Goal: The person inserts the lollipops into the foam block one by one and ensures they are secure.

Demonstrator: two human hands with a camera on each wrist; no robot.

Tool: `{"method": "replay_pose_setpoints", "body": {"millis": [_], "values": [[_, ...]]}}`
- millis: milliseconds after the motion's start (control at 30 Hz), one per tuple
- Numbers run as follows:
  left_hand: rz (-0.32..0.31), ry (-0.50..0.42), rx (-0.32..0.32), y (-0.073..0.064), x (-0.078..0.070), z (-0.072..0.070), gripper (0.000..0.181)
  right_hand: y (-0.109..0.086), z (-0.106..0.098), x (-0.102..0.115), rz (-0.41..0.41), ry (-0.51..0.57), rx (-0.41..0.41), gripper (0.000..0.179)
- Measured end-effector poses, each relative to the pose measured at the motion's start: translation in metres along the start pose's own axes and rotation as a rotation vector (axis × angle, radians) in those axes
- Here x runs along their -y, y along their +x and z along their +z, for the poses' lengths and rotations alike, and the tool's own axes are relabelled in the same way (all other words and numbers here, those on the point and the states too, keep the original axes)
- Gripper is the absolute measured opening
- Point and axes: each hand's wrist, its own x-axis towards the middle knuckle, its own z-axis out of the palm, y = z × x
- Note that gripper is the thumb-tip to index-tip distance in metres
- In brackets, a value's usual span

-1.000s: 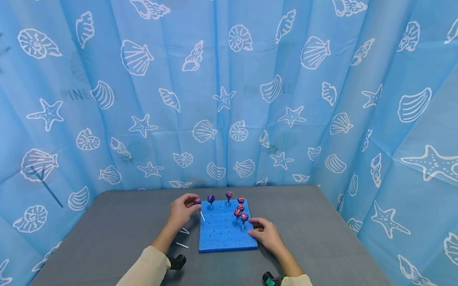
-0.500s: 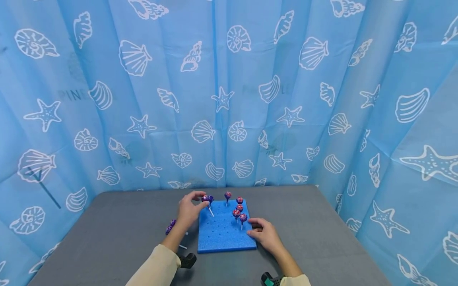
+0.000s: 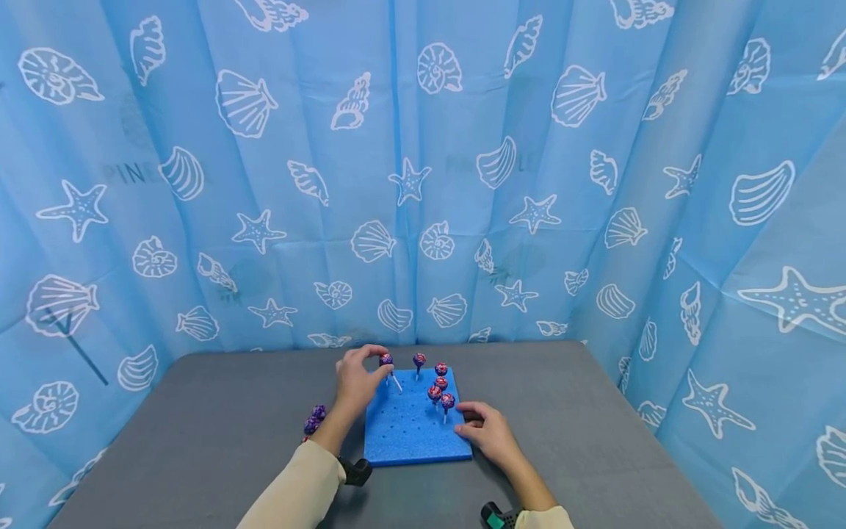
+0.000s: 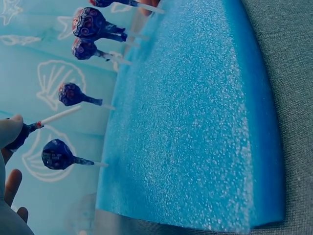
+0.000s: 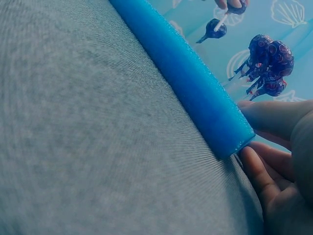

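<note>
My left hand [image 3: 357, 380] pinches the wrapped head of a purple lollipop [image 4: 23, 136] between thumb and finger, above the far left part of the blue foam board [image 3: 413, 441]. The white stick slants down, its end apart from the foam. Beside it, another lollipop [image 4: 57, 154] stands in the board, mostly hidden behind the held one in the head view. My right hand [image 3: 490, 432] grips the board's right edge with thumb and fingers. Several lollipops [image 3: 440, 383] in purple and red wrappers stand upright along the back and right.
Loose lollipops [image 3: 315, 419] lie on the grey table [image 3: 251, 411] left of the board, partly hidden by my left forearm. Small holes dot the foam. A blue shell-print curtain [image 3: 410, 279] hangs behind the table.
My left hand has carried its lollipop rightward and slightly away, from the board's left edge to beside the standing lollipop at the back left. My right hand stays at the board's edge.
</note>
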Motion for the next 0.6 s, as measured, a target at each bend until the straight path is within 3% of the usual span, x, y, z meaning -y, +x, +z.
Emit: {"method": "replay_pose_setpoints", "body": {"millis": [200,467,600], "values": [[0.018,0.019,0.0,0.0018,-0.0001,0.0053,0.023,0.0004,-0.0009,0.0008,0.001,0.001,0.006,0.035],[0.096,0.102,0.021,0.0062,0.0055,0.0091,0.029,0.0017,-0.0008,0.0008,-0.018,0.02,0.014,0.036],[0.091,0.118,0.027,0.0063,0.0059,0.0097,0.027,0.0011,-0.0007,0.0011,-0.015,0.019,0.01,0.036]]}}
